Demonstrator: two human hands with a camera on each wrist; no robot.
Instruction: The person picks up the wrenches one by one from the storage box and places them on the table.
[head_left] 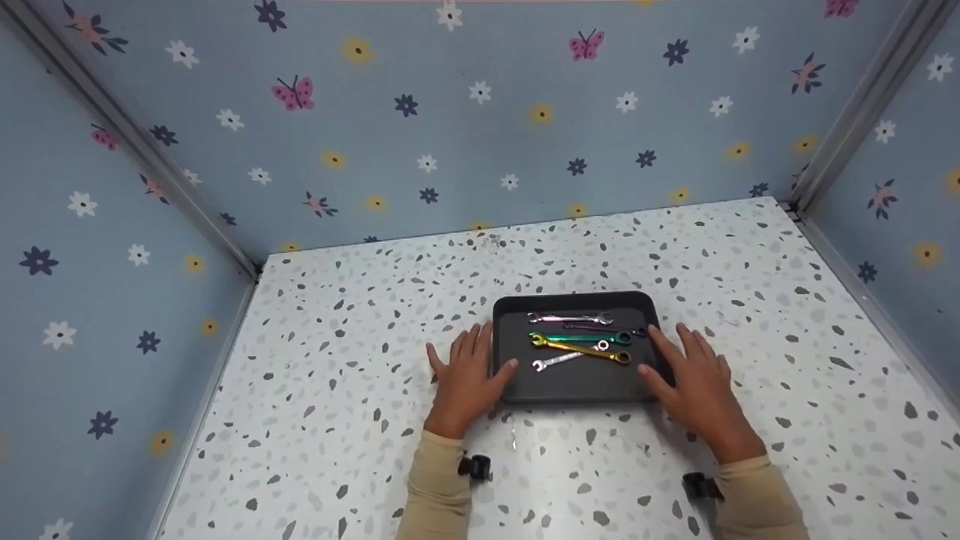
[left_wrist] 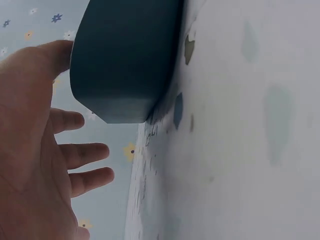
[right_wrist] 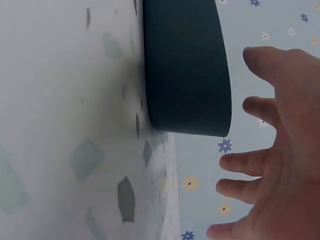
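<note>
A dark grey rectangular tray (head_left: 577, 386) lies flat on the table, holding several combination wrenches. A pinkish silver wrench (head_left: 571, 319) is at the back, with a purple wrench (head_left: 600, 328) just in front. A green wrench (head_left: 581, 338) and a gold wrench (head_left: 589, 349) lie close together, and the gold one crosses a small silver wrench (head_left: 559, 361). My left hand (head_left: 463, 382) is at the tray's left side, fingers spread, thumb over the rim. At the right side my right hand (head_left: 701, 390) spreads its fingers, with thumb and index finger over the rim.
The table (head_left: 360, 375) is white with grey speckles. Blue flowered panels (head_left: 465, 135) stand behind it and on both sides, with metal posts (head_left: 862, 112) at the corners. A black wrist mount (head_left: 476, 468) sits at the left sleeve, another (head_left: 701, 485) at the right.
</note>
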